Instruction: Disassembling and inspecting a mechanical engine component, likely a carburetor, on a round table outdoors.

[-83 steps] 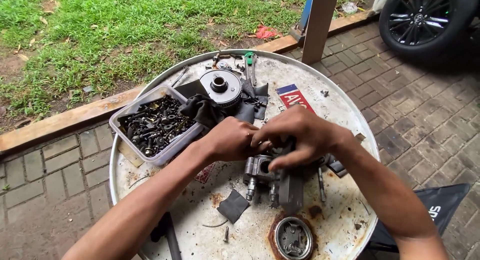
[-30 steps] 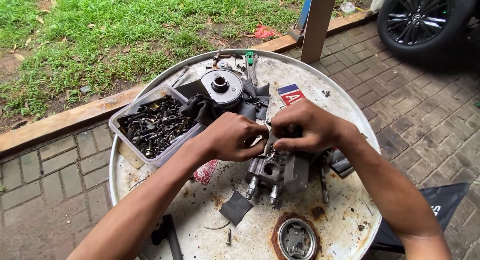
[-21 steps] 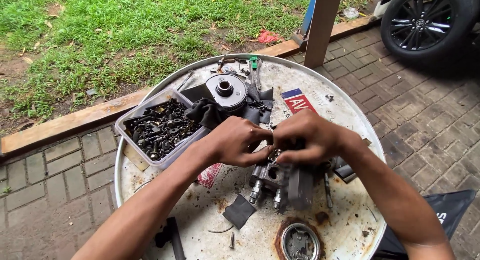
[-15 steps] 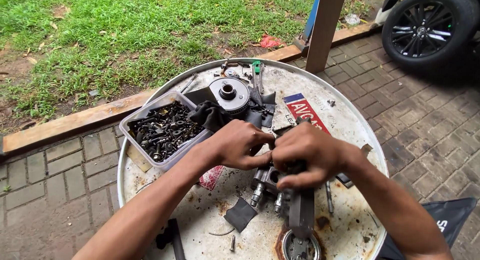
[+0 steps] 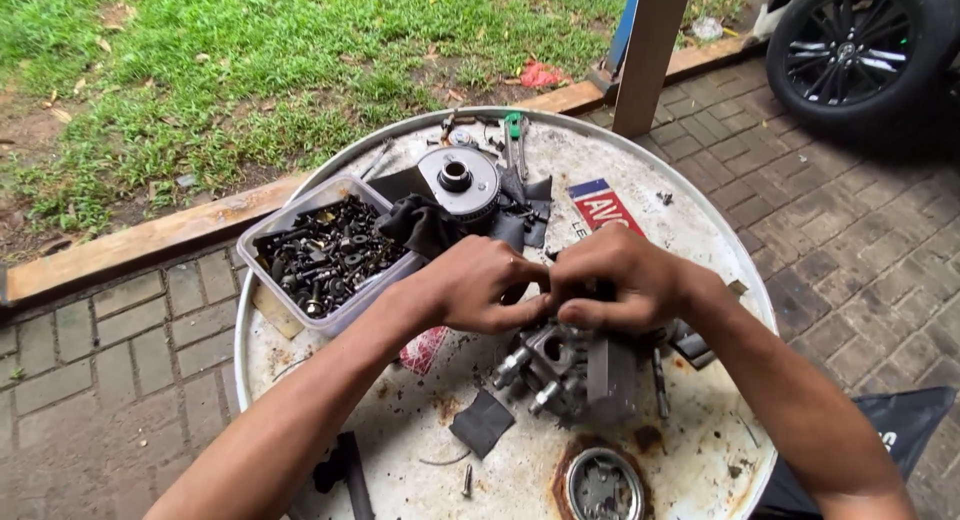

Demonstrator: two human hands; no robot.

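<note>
Both hands meet over a grey metal engine part (image 5: 575, 370) that stands on a round, rusty white drum top (image 5: 700, 220). My left hand (image 5: 480, 285) and my right hand (image 5: 625, 280) have their fingers closed together on the top of that part, fingertips touching. What sits between the fingertips is hidden. Short tube stubs stick out of the part's left side.
A clear plastic tub (image 5: 325, 255) of dark bolts stands at the left of the drum. Behind it lie a round metal disc (image 5: 458, 180), black rags and tools. A small round can (image 5: 603, 485) and a black scrap (image 5: 482, 422) lie near me. Post (image 5: 650, 50), car wheel (image 5: 860, 45), grass beyond.
My hands have stayed on the engine part while shifting their grip on its top. The view has drifted slightly, so the drum sits a bit further right.
</note>
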